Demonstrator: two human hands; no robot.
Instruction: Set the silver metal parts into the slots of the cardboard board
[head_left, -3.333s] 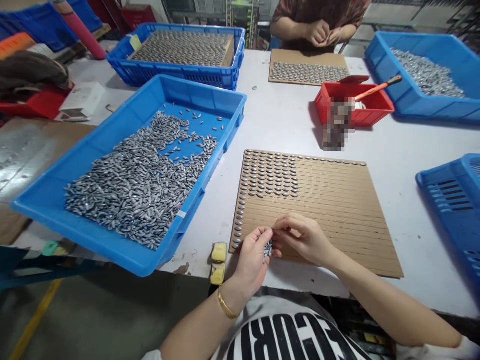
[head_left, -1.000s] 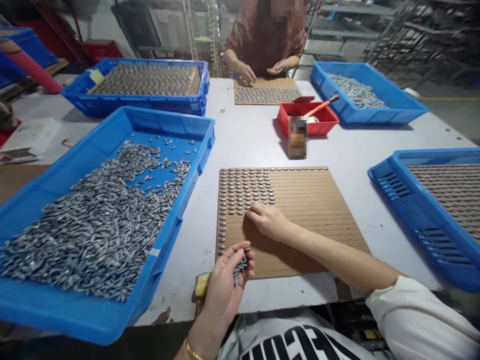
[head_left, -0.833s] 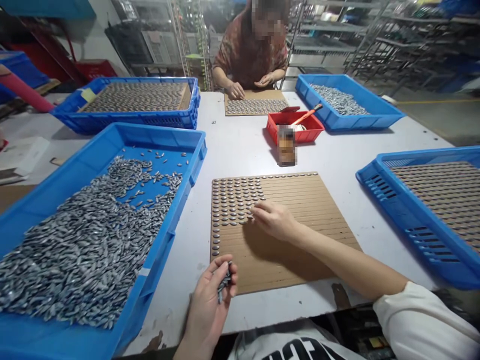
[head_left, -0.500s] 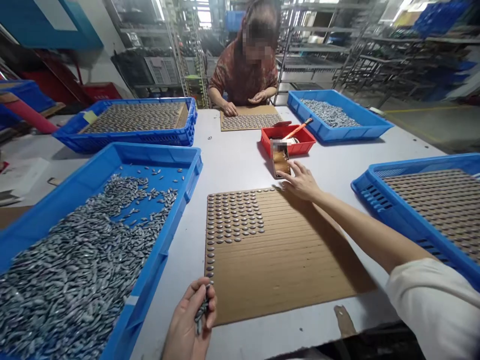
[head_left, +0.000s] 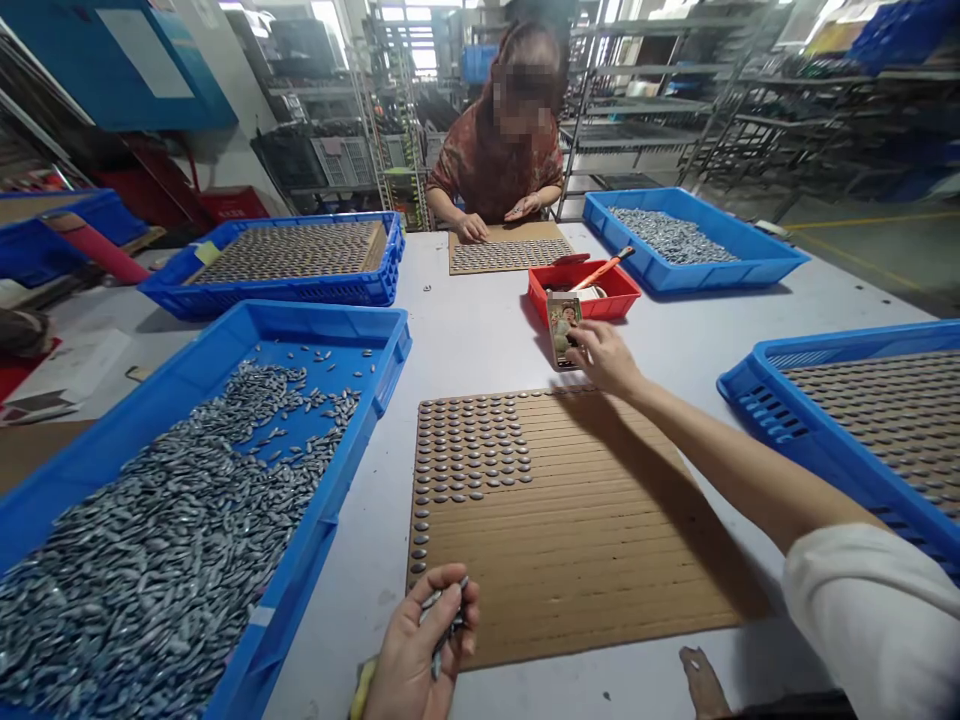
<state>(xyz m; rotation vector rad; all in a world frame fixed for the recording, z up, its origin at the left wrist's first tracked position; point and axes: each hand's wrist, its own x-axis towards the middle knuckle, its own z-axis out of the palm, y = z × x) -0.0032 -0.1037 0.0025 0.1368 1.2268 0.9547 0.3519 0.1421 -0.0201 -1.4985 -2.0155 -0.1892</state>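
Note:
My left hand (head_left: 431, 635) is curled around several small grey oval pieces (head_left: 448, 628), over the lower left corner of a cardboard sheet (head_left: 600, 540). Rows of such pieces (head_left: 472, 440) lie on the sheet's upper left part, with a single column running down its left edge. My right hand (head_left: 604, 352) reaches past the sheet's far edge, fingers apart, with its fingertips at the screen of a phone (head_left: 564, 325). The phone leans against a red bin (head_left: 622, 300) and shows a picture. A large blue tray (head_left: 322, 315) of loose grey pieces stands at the left.
Across the table a person (head_left: 499, 170) works at another cardboard sheet (head_left: 469, 262). Blue trays stand at the far left (head_left: 300, 292), far right (head_left: 675, 275) and right (head_left: 765, 370). A brush (head_left: 604, 268) rests in the red bin. Metal racks (head_left: 637, 100) stand behind.
My left hand has moved right, over the sheet's near corner, still holding pieces. The phone's screen shows a different picture. The whole view has shifted slightly.

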